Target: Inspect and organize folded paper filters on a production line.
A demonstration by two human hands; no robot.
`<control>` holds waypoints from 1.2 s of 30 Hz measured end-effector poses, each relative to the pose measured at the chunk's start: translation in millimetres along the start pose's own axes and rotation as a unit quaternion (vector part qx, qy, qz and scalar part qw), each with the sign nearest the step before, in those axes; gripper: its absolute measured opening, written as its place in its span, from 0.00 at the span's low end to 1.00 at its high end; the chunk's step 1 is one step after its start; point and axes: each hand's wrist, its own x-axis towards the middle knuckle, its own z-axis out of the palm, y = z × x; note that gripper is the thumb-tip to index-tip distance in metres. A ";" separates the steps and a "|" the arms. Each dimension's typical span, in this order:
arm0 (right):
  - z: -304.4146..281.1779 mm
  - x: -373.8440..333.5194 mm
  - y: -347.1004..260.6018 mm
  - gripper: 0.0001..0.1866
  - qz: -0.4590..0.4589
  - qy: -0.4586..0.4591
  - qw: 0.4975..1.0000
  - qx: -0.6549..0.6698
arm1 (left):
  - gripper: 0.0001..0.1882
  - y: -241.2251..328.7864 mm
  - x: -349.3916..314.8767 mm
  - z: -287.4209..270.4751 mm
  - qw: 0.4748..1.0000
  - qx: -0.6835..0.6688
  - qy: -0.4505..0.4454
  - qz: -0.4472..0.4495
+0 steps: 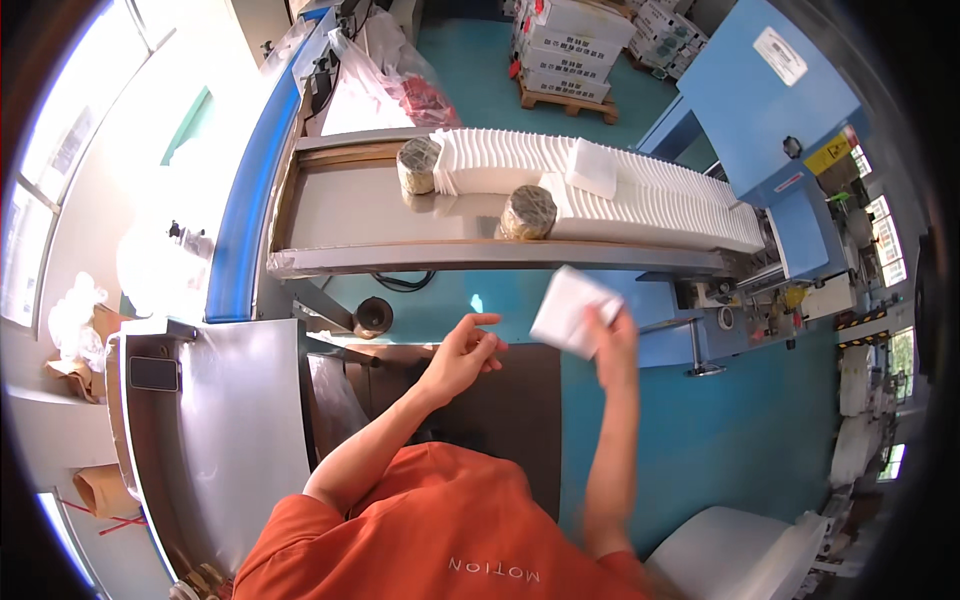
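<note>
A white pad [565, 318] was held at the centre of the frame, right of the middle, pinched at its right edge between the thumb and fingers of the right hand [614, 342]. It was tilted, one corner being pointed toward the top of the frame; its outline was nearly square, and its slightly longer axis was slanted from upper right to lower left. How firmly it was gripped could not be told. The left hand [465, 355] was held to the left of it, well apart, with the fingers loosely curled and parted. Above both hands, a trough [480, 262] was crossed by two rows of white pads [655, 215], run side by side toward the blue machine [770, 110] at upper right. A white block [592, 168] was laid on top of the rows. The rows' left ends were flanked by two cylinders [528, 213], one per row. The space between the held pad and the rows was barred by the trough's near rail. At lower left, a phone [153, 374] was seen beside a grey sheet [245, 410]; boxes [570, 50] were stacked on a pallet [568, 101] at the top.
</note>
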 end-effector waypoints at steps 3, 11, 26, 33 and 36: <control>-50.2 129.3 -36.5 0.21 -0.104 0.136 0.964 0.202 | 0.16 16.9 13.9 -37.6 0.999 0.009 0.048 0.005; -69.9 263.9 -53.2 0.24 -0.163 0.503 0.648 -0.547 | 0.14 59.9 64.9 -140.0 0.977 0.092 0.161 0.102; 225.3 277.5 -34.1 0.12 -0.204 -0.102 0.908 -0.351 | 0.15 120.8 235.6 -177.8 0.843 0.413 0.227 0.261; 220.1 282.7 -35.3 0.16 -0.167 -0.142 0.929 -0.297 | 0.27 128.6 249.9 -173.3 0.838 0.477 0.252 0.076; 225.9 278.5 -38.3 0.19 -0.213 -0.127 0.897 -0.366 | 0.24 126.1 252.3 -177.7 0.857 0.443 0.254 0.073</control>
